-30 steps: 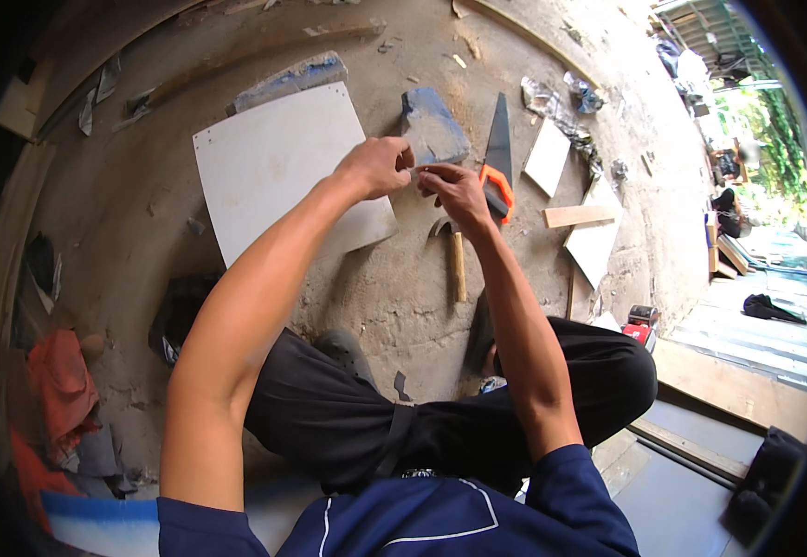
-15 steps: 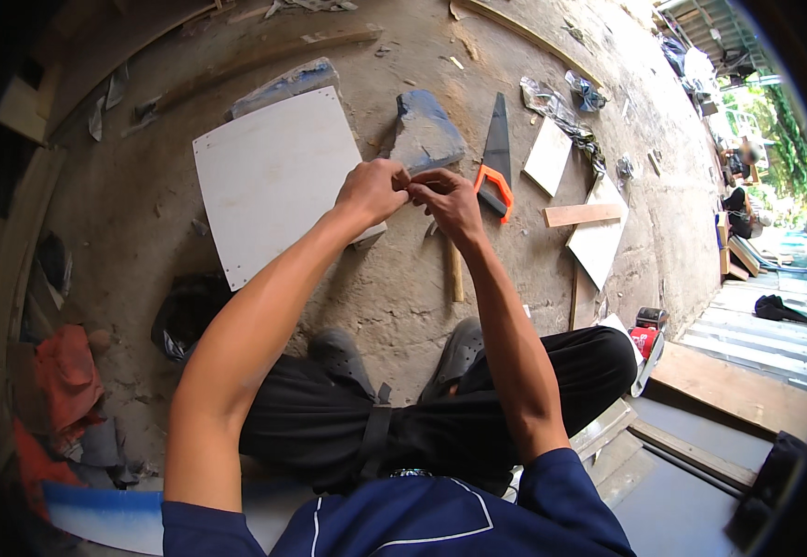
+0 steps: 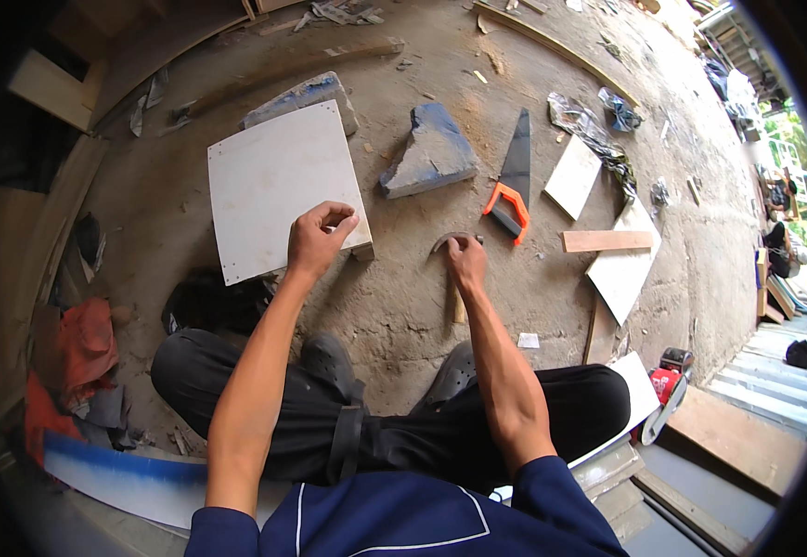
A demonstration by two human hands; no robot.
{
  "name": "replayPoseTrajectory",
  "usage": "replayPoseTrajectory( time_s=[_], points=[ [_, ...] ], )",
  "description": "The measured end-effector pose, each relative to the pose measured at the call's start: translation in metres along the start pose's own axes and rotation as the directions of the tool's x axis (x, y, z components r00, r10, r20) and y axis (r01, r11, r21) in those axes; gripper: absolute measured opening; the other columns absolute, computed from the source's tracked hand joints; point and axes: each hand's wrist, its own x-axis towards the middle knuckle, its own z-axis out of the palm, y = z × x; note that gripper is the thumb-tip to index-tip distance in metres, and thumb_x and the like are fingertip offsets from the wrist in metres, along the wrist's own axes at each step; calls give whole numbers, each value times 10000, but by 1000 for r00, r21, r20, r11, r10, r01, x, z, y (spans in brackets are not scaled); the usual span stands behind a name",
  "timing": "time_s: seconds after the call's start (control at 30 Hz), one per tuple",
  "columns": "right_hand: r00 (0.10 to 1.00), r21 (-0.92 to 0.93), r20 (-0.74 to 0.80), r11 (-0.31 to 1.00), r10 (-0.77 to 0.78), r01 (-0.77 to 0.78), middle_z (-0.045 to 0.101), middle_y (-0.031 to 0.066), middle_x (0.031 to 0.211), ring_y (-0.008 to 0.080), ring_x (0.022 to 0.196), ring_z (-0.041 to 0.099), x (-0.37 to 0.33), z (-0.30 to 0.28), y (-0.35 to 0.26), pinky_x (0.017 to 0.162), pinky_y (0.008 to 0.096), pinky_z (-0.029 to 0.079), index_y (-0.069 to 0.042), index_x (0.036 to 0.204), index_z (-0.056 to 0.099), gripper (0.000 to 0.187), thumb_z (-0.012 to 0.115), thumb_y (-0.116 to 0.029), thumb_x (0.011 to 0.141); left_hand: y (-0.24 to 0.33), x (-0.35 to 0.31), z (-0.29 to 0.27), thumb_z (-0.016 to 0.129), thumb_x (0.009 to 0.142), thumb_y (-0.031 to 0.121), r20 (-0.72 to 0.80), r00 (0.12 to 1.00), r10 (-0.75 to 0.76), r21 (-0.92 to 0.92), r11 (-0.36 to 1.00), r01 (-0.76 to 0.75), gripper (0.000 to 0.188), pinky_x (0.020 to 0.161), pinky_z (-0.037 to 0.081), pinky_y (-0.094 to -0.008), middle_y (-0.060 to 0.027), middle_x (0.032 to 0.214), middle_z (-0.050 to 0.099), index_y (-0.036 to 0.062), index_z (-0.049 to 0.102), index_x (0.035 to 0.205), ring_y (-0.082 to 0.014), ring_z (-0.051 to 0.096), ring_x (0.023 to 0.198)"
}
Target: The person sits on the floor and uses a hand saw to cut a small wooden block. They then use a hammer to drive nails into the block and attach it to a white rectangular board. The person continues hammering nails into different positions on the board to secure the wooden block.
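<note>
Over the right edge of a white square board (image 3: 278, 181), my left hand (image 3: 318, 241) is closed in a pinch. Whatever lies between its fingertips is too small to make out. Dark dots mark the board's corners, and its near right corner rests on a piece of wood (image 3: 363, 252). My right hand (image 3: 465, 263) is down by the ground, closed around a claw hammer (image 3: 460, 308) just below its head. The wooden handle points toward my feet, partly hidden by the hand and forearm.
A handsaw (image 3: 515, 176) with an orange and black handle lies right of a blue-stained concrete block (image 3: 431, 153). Another block (image 3: 306, 97) is behind the board. White offcuts (image 3: 573, 176), a wood strip (image 3: 607, 241) and a red power tool (image 3: 665, 385) are to the right.
My hands were together near the concrete block and have parted. The left has come back over the board's edge; the right has dropped onto the hammer and taken hold of it.
</note>
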Motion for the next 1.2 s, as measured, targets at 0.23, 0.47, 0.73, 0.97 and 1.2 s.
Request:
replayPoseTrajectory(
  time_s=[0.23, 0.47, 0.73, 0.97, 1.2],
  points=[
    [991, -207, -97, 973, 87, -106, 603, 203, 1139, 386, 1061, 567, -45, 21, 54, 905, 471, 472, -40, 1136, 618, 366, 653, -271, 854, -9, -11, 2, 734, 838, 241, -30, 990, 141, 171, 976, -134, 154, 807, 468, -323, -8, 911, 724, 103, 755, 904, -183, 604, 913],
    [988, -151, -57, 977, 146, -153, 600, 206, 1128, 390, 1069, 562, -38, 18, 48, 917, 477, 456, -15, 1131, 554, 371, 654, -236, 851, -16, -14, 17, 729, 843, 233, 11, 963, 271, 340, 904, -258, 122, 958, 332, -341, 20, 918, 719, 131, 763, 900, -153, 573, 968],
    [976, -170, -25, 962, 215, -216, 595, 202, 1137, 386, 1077, 562, -39, 18, 43, 918, 475, 459, -21, 1157, 516, 406, 657, -240, 846, -15, -14, 19, 731, 835, 219, -12, 945, 328, 372, 878, -300, 105, 948, 325, -350, 17, 873, 713, 139, 761, 897, -168, 586, 947],
    [968, -173, -57, 952, 245, -251, 590, 214, 1137, 398, 1085, 558, -38, 23, 42, 913, 490, 459, -5, 1149, 490, 413, 648, -234, 844, -18, -16, 22, 732, 834, 215, -9, 934, 358, 384, 863, -327, 99, 948, 321, -359, 13, 864, 708, 143, 759, 897, -185, 582, 953],
    [964, -127, -58, 956, 259, -264, 572, 217, 1165, 410, 1106, 542, -40, 25, 44, 919, 523, 448, -19, 1170, 469, 432, 639, -239, 839, -23, -17, 21, 738, 843, 173, 9, 926, 377, 405, 845, -348, 112, 952, 392, -359, -12, 972, 713, 97, 746, 925, -209, 563, 1036]
  ],
)
